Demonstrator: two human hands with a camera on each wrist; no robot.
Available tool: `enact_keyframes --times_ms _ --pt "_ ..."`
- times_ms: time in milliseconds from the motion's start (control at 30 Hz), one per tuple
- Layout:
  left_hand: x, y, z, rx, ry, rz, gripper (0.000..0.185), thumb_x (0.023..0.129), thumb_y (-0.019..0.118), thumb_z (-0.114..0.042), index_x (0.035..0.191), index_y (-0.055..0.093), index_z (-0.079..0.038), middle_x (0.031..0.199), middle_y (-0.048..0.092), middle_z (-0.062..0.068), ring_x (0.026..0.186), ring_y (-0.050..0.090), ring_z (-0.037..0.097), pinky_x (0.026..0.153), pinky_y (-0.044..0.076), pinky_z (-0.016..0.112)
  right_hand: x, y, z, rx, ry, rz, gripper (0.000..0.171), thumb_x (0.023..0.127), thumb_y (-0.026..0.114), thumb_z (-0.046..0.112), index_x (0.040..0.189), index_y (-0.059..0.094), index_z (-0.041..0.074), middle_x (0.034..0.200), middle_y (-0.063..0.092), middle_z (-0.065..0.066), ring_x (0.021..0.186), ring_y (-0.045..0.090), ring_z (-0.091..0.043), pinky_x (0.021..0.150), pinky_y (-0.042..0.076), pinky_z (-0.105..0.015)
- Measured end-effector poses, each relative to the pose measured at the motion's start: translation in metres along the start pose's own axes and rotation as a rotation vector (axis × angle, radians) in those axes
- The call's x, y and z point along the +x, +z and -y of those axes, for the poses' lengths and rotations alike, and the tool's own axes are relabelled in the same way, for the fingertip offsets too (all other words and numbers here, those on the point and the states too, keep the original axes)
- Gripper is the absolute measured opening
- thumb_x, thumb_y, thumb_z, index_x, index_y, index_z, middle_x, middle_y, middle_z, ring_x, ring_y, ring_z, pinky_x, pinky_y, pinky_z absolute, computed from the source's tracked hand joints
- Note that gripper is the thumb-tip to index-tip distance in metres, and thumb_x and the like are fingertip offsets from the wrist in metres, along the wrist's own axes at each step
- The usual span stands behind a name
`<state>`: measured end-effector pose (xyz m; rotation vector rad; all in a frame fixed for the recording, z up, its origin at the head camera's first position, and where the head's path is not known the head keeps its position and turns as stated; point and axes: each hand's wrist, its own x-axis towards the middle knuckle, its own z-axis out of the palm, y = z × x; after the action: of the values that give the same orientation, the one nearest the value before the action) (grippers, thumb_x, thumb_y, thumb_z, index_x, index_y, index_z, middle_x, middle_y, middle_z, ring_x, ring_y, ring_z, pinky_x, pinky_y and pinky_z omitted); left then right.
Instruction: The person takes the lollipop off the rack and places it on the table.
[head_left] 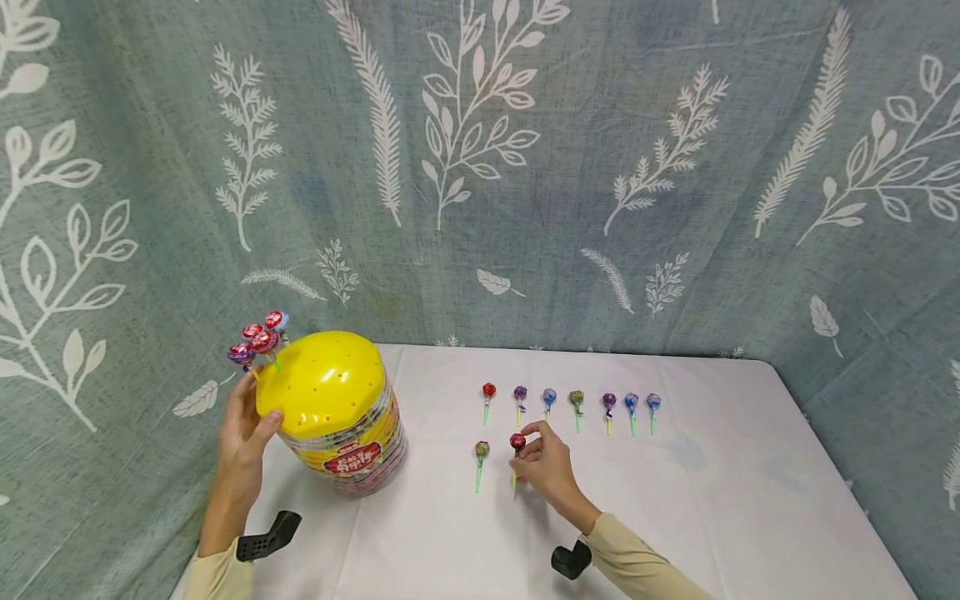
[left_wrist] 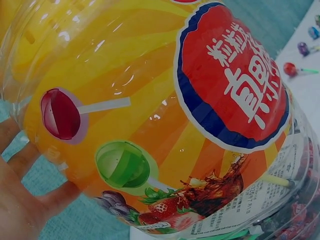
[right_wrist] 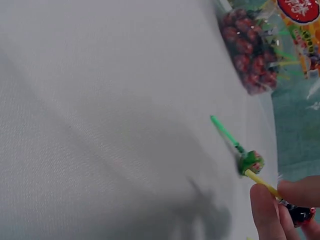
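A clear lollipop tub (head_left: 352, 446) with a yellow domed lid (head_left: 322, 379) stands on the white table (head_left: 750, 500) at the left. Several lollipops (head_left: 258, 340) stick out of the lid's far left side. My left hand (head_left: 243, 433) rests against the tub's left side, thumb on the lid's rim; its printed label (left_wrist: 230, 80) fills the left wrist view. My right hand (head_left: 543, 467) pinches a red lollipop (head_left: 517, 442) by its yellow stick (right_wrist: 262, 183). A green-stick lollipop (head_left: 481, 451) (right_wrist: 250, 162) lies just left of it.
A row of several lollipops (head_left: 577, 400) lies across the table behind my right hand. A leaf-patterned green curtain (head_left: 480, 167) hangs behind and beside the table. Black wrist camera mounts (head_left: 266, 537) show near both sleeves.
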<state>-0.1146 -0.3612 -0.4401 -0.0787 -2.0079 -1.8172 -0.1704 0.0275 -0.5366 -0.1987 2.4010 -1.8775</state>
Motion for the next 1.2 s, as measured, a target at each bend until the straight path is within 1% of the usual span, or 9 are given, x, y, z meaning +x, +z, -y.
enact_keyframes --times_ms 100,267,467,567,733,833,1000,1100,1200 --pt "0.001 0.000 -0.001 -0.008 -0.001 0.000 0.063 0.091 0.048 -0.002 0.149 0.025 -0.016 0.146 0.031 0.008 0.126 0.037 0.017 0.095 0.036 0.013 0.001 0.003 -0.007 -0.048 0.026 -0.003 0.043 0.071 0.073 -0.011 0.108 0.052 -0.003 0.072 0.059 -0.013 0.055 0.063 -0.018 0.047 0.053 -0.029" --pt "0.001 0.000 -0.001 -0.014 0.001 0.004 0.064 0.091 0.048 -0.002 0.149 0.025 -0.016 0.145 0.031 0.007 0.126 0.037 0.017 0.095 0.037 0.013 0.003 0.006 -0.015 -0.163 0.035 -0.002 0.041 0.069 0.075 -0.009 0.104 0.054 -0.004 0.066 0.057 -0.008 0.046 0.059 -0.017 0.044 0.050 -0.025" --pt "0.002 0.000 0.000 -0.058 0.036 0.004 0.063 0.090 0.048 0.000 0.148 0.026 -0.013 0.144 0.034 0.008 0.126 0.038 0.018 0.096 0.036 0.014 0.007 0.007 -0.018 -0.209 0.041 0.007 0.041 0.068 0.075 -0.009 0.102 0.054 -0.007 0.063 0.059 -0.007 0.043 0.056 -0.013 0.041 0.048 -0.025" --pt "0.001 0.000 0.000 -0.046 0.026 0.002 0.064 0.090 0.048 -0.001 0.149 0.025 -0.013 0.144 0.034 0.007 0.125 0.038 0.018 0.095 0.036 0.014 0.010 0.008 -0.018 -0.225 0.067 0.020 0.041 0.069 0.075 -0.007 0.103 0.053 -0.006 0.062 0.060 -0.008 0.043 0.056 -0.013 0.041 0.048 -0.025" --pt "-0.001 0.000 -0.002 0.004 -0.020 0.007 0.065 0.091 0.048 -0.005 0.150 0.023 -0.017 0.145 0.031 0.007 0.125 0.037 0.018 0.094 0.036 0.013 0.011 0.008 -0.017 -0.262 0.106 0.051 0.042 0.070 0.077 -0.003 0.103 0.051 -0.004 0.060 0.058 -0.005 0.043 0.056 -0.014 0.041 0.046 -0.026" --pt "-0.001 -0.001 -0.002 0.027 -0.033 0.007 0.065 0.092 0.048 -0.006 0.150 0.022 -0.020 0.146 0.030 0.007 0.127 0.036 0.016 0.095 0.035 0.013 0.010 0.005 -0.014 -0.296 0.097 0.064 0.043 0.071 0.077 0.000 0.105 0.052 -0.004 0.058 0.058 -0.003 0.042 0.054 -0.013 0.042 0.045 -0.027" --pt "-0.001 -0.002 -0.001 0.037 -0.026 0.007 0.065 0.092 0.048 -0.006 0.150 0.022 -0.020 0.146 0.030 0.007 0.127 0.036 0.016 0.095 0.035 0.012 0.011 0.000 -0.003 -0.342 0.056 0.072 0.042 0.075 0.075 0.003 0.109 0.052 -0.005 0.059 0.055 -0.004 0.038 0.052 -0.013 0.040 0.044 -0.027" --pt "-0.001 -0.002 0.000 0.047 -0.023 0.000 0.065 0.092 0.048 -0.006 0.150 0.023 -0.020 0.146 0.031 0.007 0.127 0.036 0.016 0.095 0.035 0.012 0.014 -0.003 0.007 -0.338 0.010 0.079 0.041 0.075 0.074 0.001 0.109 0.053 -0.006 0.063 0.055 -0.007 0.037 0.052 -0.012 0.039 0.044 -0.027" --pt "-0.001 -0.002 0.000 0.062 -0.020 -0.005 0.065 0.092 0.049 -0.006 0.149 0.024 -0.020 0.146 0.031 0.007 0.127 0.036 0.015 0.095 0.035 0.012 0.017 -0.006 0.017 -0.316 -0.034 0.098 0.040 0.075 0.075 0.001 0.109 0.055 -0.005 0.068 0.055 -0.009 0.041 0.052 -0.011 0.041 0.046 -0.026"
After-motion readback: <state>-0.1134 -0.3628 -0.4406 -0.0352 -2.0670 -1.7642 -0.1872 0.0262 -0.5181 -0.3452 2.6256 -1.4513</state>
